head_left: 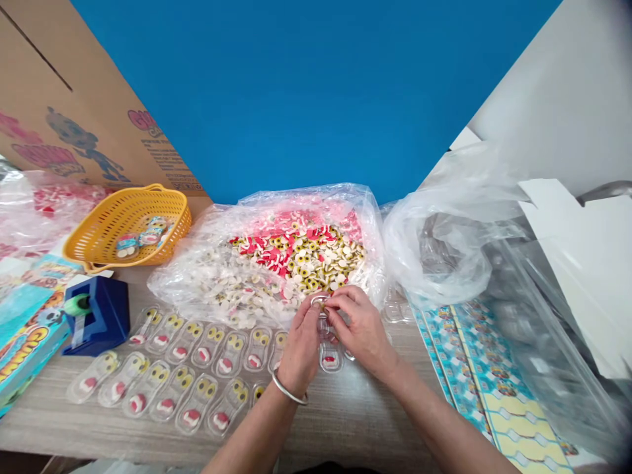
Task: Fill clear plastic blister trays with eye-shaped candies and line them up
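Note:
My left hand (305, 339) and my right hand (359, 326) meet at the front edge of the open plastic bag. Fingers of both are pinched together over a small thing that I cannot make out. Just below the fingertips lies a clear blister tray (330, 360) with a red-and-white mouth-shaped gummy in it. The bag holds a heap of yellow-and-white eye gummies (320, 263) and red mouth gummies (269, 253). To the left, two rows of clear blister trays (192, 416) hold yellow eyes and a red mouth each. Forearms hide part of these rows.
A yellow basket (93, 237) with several packed pieces stands at the left, behind a blue tape dispenser (106, 313). Printed card sheets (494, 368) lie at the right under clear plastic (538, 355). A blue panel (320, 99) rises behind the bag, beside a cardboard box (89, 85).

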`<control>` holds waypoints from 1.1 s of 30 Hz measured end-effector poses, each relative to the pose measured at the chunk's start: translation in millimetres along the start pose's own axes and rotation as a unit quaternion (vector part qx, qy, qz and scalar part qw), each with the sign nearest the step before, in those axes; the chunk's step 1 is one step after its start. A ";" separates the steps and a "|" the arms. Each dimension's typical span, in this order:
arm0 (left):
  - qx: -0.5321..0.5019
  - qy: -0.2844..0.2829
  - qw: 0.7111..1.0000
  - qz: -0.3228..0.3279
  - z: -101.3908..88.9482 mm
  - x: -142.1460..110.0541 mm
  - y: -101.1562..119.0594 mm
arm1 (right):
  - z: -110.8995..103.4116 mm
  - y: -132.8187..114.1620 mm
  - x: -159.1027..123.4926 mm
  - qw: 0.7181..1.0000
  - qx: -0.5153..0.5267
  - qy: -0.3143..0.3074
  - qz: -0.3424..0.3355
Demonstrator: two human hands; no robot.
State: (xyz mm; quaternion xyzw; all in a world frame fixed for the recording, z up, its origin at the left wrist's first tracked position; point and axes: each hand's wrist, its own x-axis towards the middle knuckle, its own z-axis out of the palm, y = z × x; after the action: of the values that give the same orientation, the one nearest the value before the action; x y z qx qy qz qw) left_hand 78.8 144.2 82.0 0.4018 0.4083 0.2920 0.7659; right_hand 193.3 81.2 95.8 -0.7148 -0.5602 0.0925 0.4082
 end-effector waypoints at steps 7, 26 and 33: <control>-0.037 -0.004 0.998 -0.047 -8.2 7.3 8.3 | 0.4 16.4 39.7 0.998 -0.037 -0.049 0.020; -0.125 -0.009 0.986 -0.108 -18.1 15.8 18.7 | 15.5 43.1 98.6 0.996 -0.040 -0.035 0.072; -0.111 -0.118 0.979 -0.125 -6.6 -4.0 15.4 | -32.4 -3.8 7.4 0.954 0.136 -0.241 0.111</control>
State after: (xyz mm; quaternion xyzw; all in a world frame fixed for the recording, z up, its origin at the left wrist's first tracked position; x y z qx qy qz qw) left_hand 69.3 151.3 94.5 0.2916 0.3274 0.1881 0.8789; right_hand 212.2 72.2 121.9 -0.6662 -0.5415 0.3824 0.3415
